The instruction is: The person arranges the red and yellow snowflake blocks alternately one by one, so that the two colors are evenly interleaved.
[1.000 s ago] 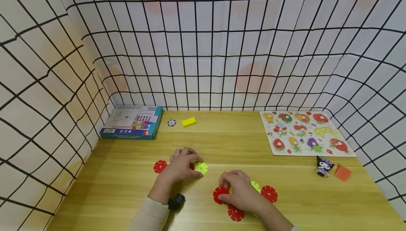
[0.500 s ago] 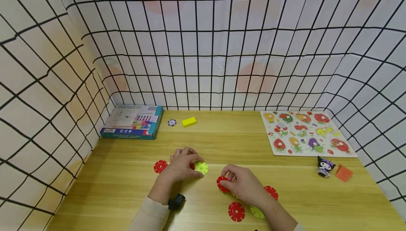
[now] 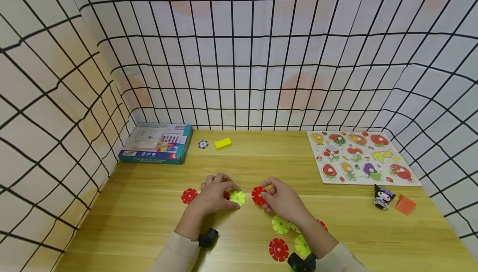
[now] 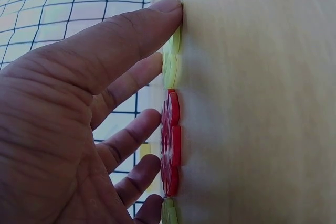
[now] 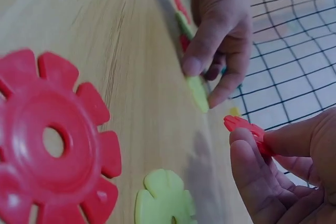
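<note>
In the head view, my left hand rests over a row of snowflake discs, thumb and index finger pinching the edges of a yellow-green disc at its right end. A red disc shows at the row's left end; a red disc lies under the fingers in the left wrist view, and the hand hides part of the row. My right hand pinches a red disc between thumb and fingers, just right of the yellow-green one. That held disc appears tilted, above the table, in the right wrist view.
Near my right forearm lie a red disc and several yellow-green discs. Farther back are a flat box, a poker chip, a yellow block, a fruit puzzle board, a figurine and an orange square.
My right hand has picked up the red disc from the loose group and carried it away and slightly left, beside the row. The left hand has stayed in place.
</note>
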A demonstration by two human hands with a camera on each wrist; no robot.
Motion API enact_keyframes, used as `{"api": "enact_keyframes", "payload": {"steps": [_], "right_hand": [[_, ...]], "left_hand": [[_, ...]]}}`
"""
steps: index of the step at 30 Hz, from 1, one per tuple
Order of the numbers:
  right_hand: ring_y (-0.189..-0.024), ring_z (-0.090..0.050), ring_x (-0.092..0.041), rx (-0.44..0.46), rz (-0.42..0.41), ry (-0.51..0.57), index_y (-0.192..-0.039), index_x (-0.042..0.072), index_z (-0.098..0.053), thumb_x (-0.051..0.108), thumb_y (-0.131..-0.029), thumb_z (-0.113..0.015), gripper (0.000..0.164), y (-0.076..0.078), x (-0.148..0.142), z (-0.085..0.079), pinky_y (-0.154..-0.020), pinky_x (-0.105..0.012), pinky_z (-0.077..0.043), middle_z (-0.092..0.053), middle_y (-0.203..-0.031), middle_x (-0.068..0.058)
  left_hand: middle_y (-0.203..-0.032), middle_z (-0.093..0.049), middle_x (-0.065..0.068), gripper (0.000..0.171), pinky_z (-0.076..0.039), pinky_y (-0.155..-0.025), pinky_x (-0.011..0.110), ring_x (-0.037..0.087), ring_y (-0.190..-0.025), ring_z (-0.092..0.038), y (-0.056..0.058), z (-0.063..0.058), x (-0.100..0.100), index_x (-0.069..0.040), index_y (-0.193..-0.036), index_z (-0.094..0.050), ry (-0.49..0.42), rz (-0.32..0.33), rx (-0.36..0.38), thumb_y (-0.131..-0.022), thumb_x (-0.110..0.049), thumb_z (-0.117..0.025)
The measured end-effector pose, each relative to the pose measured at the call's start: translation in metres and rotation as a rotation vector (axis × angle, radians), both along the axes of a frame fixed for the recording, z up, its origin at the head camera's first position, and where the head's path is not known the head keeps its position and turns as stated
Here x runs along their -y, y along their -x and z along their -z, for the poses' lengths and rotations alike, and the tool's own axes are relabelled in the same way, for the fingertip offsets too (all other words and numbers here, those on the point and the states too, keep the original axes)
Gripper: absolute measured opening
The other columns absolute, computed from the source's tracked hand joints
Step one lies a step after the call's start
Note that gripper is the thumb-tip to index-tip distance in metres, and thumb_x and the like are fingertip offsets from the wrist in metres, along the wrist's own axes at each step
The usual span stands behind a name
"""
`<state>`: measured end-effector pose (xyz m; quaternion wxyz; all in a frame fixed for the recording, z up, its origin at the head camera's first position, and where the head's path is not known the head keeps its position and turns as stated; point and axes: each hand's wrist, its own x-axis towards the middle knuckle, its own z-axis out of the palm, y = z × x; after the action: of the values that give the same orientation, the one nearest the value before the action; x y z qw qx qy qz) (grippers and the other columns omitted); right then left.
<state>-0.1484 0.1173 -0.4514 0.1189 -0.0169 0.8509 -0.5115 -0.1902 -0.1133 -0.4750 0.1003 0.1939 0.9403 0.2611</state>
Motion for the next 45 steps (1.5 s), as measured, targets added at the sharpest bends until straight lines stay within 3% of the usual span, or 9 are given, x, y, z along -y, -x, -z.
{"api": "enact_keyframes", "payload": {"steps": [9,21,27,33,38,45], "right_hand": [[-0.056,-0.061,-0.022,-0.009,-0.054,-0.048,-0.111,0.012,-0.053,0.012,-0.091,-0.058,0.021,0.011,0.012,0.007,-0.053,-0.034,-0.050,-0.059,-0.072,-0.010],[-0.041,-0.050,-0.014,0.019,-0.086,-0.246,-0.107,0.012,-0.054,0.017,-0.088,-0.062,0.021,0.016,0.016,0.013,-0.040,-0.027,-0.038,-0.058,-0.054,-0.004],[-0.037,-0.046,-0.012,0.003,-0.115,-0.284,-0.109,0.011,-0.053,0.020,-0.086,-0.065,0.027,0.017,0.015,0.014,-0.037,-0.026,-0.035,-0.054,-0.050,-0.002],[-0.038,-0.045,-0.012,0.022,-0.118,-0.257,-0.111,0.012,-0.052,0.021,-0.086,-0.065,0.029,0.017,0.012,0.016,-0.037,-0.026,-0.036,-0.053,-0.050,-0.002],[-0.043,-0.051,-0.016,0.072,-0.137,-0.122,-0.118,0.011,-0.050,0.027,-0.090,-0.061,0.034,0.016,0.000,0.017,-0.042,-0.029,-0.041,-0.057,-0.056,-0.007],[-0.055,-0.050,-0.017,-0.021,-0.170,-0.114,-0.121,0.017,-0.054,0.034,-0.087,-0.063,0.038,0.010,-0.028,0.010,-0.048,-0.029,-0.042,-0.056,-0.071,-0.003]], "left_hand": [[-0.117,-0.045,-0.007,0.043,-0.025,-0.088,0.047,0.023,-0.111,-0.030,0.001,0.000,0.001,-0.040,-0.105,-0.065,0.000,0.005,-0.009,-0.065,-0.050,-0.078],[-0.117,-0.045,-0.007,0.042,-0.026,-0.088,0.047,0.023,-0.110,-0.031,0.001,0.001,0.001,-0.039,-0.104,-0.065,0.001,0.009,-0.025,-0.065,-0.049,-0.079],[-0.115,-0.045,-0.008,0.043,-0.026,-0.087,0.047,0.023,-0.109,-0.032,0.001,0.003,0.002,-0.040,-0.105,-0.065,0.016,0.016,-0.054,-0.065,-0.050,-0.078],[-0.116,-0.045,-0.008,0.043,-0.027,-0.087,0.047,0.023,-0.109,-0.032,0.000,0.003,0.000,-0.039,-0.105,-0.065,0.020,0.014,-0.051,-0.065,-0.050,-0.078],[-0.117,-0.045,-0.008,0.043,-0.026,-0.088,0.048,0.023,-0.110,-0.031,0.000,0.002,-0.001,-0.039,-0.106,-0.065,0.013,0.021,-0.040,-0.066,-0.051,-0.077],[-0.118,-0.044,-0.008,0.044,-0.025,-0.090,0.049,0.023,-0.112,-0.030,0.000,0.003,0.001,-0.039,-0.106,-0.064,-0.003,0.020,-0.023,-0.066,-0.050,-0.077]]}}
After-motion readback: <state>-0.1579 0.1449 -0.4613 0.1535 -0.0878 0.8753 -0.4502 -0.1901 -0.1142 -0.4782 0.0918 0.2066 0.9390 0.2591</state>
